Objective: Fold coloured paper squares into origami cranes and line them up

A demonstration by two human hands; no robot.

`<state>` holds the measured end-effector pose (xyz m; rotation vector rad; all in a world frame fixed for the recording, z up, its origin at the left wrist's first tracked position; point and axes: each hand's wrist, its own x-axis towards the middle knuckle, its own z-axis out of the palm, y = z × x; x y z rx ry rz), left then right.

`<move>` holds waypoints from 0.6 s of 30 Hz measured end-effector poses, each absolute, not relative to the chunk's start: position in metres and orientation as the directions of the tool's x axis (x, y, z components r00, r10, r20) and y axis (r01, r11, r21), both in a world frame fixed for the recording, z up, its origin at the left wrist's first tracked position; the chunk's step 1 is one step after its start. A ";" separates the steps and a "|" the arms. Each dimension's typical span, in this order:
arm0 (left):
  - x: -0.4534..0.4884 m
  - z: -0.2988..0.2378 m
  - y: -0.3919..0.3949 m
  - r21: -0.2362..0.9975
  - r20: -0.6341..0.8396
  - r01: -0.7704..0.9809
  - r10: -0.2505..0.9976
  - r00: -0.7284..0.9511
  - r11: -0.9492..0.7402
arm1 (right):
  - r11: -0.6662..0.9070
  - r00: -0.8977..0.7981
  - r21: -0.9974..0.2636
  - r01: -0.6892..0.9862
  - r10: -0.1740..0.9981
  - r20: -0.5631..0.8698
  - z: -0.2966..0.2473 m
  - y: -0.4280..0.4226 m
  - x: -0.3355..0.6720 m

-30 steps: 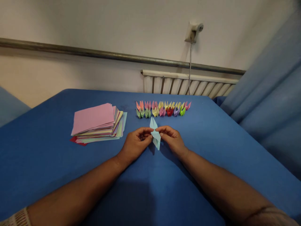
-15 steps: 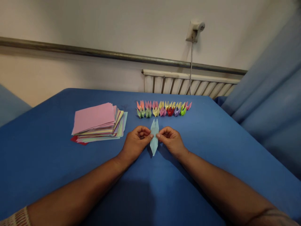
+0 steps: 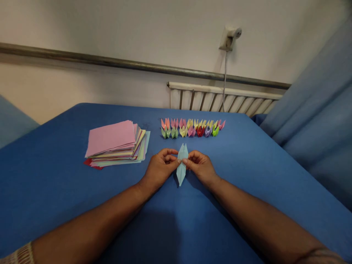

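A light blue folded paper piece (image 3: 182, 165), long and pointed at both ends, stands upright between my hands over the blue table (image 3: 247, 176). My left hand (image 3: 160, 168) pinches its left edge with thumb and fingers closed. My right hand (image 3: 200, 167) pinches its right edge the same way. Beyond the hands lie two rows of small folded paper pieces (image 3: 192, 128) in pink, yellow, green, red and purple.
A stack of coloured paper sheets (image 3: 115, 143), pink on top, lies at the left of the hands. Behind the table are a wall rail (image 3: 110, 63), a radiator (image 3: 225, 101) and a socket with a cable (image 3: 228, 36). Blue fabric (image 3: 316, 106) hangs at the right.
The blue paper piece was tilted between my fingers; it now stands straight and a little lower. Both hands kept their pinch and shifted slightly toward me.
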<state>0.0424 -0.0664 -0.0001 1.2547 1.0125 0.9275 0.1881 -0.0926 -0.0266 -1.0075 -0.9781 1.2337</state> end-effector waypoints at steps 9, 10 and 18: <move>0.043 0.001 -0.070 0.997 -0.077 0.024 0.949 0.305 0.073 | 0.004 0.033 -0.938 -0.347 0.999 -0.008 -0.029 -0.094 0.192; 0.043 0.001 -0.070 0.997 -0.073 0.031 0.949 0.305 0.066 | 0.002 0.036 -0.934 -0.356 0.999 -0.011 -0.029 -0.094 0.192; 0.043 0.002 -0.068 0.999 -0.034 0.027 0.939 0.342 0.026 | -0.006 0.040 -0.920 -0.391 0.999 -0.024 -0.028 -0.095 0.190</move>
